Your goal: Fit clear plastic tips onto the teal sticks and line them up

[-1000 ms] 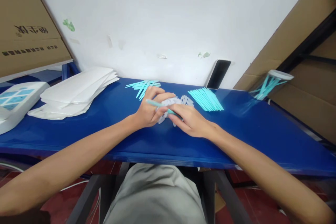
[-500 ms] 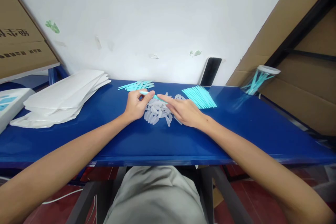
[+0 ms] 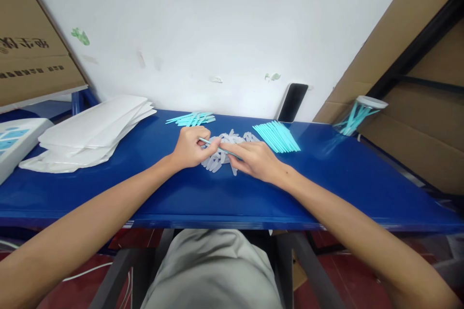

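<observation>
Over the middle of the table, a slim turquoise stick [image 3: 230,153] runs between my two hands. My left hand [image 3: 193,147] is closed around its left end, thumb pressed along it. With the fingers of my right hand [image 3: 258,158], I grip the other end. Below and behind the hands lies a heap of small translucent white plastic strips [image 3: 217,160], partly hidden by them. A loose pile of turquoise sticks [image 3: 195,118] sits behind my left hand. A neat row of similar sticks [image 3: 277,136] lies beyond my right hand.
White paper-like sheets or bags [image 3: 92,128] are stacked at left, beside a white device [image 3: 21,142]. A phone [image 3: 293,102] leans on the wall. At right, a clear cup [image 3: 357,116] holds turquoise sticks. Cardboard boxes [image 3: 32,63] flank the blue table [image 3: 224,198].
My left fingers have curled further over the stick, and it is now angled differently, with less of its left end showing. Both hands stay together over the heap. The view has shifted slightly.
</observation>
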`<state>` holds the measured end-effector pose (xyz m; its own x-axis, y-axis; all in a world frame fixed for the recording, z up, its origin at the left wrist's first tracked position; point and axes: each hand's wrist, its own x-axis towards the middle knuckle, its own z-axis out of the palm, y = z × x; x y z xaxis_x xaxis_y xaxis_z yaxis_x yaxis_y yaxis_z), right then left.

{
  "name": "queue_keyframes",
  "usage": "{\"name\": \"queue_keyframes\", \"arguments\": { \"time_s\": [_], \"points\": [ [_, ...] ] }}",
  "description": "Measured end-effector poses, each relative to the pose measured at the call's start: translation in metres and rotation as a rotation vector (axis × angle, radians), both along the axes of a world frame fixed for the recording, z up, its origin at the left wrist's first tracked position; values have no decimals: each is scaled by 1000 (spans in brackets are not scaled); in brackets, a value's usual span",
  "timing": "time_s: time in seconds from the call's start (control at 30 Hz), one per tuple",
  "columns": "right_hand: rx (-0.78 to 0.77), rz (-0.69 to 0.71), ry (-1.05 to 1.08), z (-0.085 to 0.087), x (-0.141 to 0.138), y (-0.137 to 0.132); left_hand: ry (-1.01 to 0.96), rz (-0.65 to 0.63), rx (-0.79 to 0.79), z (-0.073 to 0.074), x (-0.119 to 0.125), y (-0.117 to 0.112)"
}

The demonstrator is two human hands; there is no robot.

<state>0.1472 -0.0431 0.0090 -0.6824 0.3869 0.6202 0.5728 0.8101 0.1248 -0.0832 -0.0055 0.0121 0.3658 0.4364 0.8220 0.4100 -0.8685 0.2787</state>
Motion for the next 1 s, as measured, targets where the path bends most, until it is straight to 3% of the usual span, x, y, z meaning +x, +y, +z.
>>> {"name": "queue_keyframes", "arguments": {
  "time_s": [0.3,0.37,0.43,0.5,0.63,0.83,1.0],
  "points": [
    [-148,-61,-86,10,17,9,148,53,137,5,-14,20],
    [-169,-187,-113,13,29,15,85,135,129,6,-25,26],
    [-206,-397,-118,17,44,24,72,202,92,6,-36,31],
    [-247,-627,-99,22,60,34,145,214,27,5,-43,34],
    [-340,-909,-55,28,90,48,371,164,-99,2,-37,32],
    [-433,-1045,-8,32,108,51,540,159,-156,-4,-22,24],
    [-481,-1052,-33,29,98,49,507,339,-213,-2,-27,28]
  ]
}}
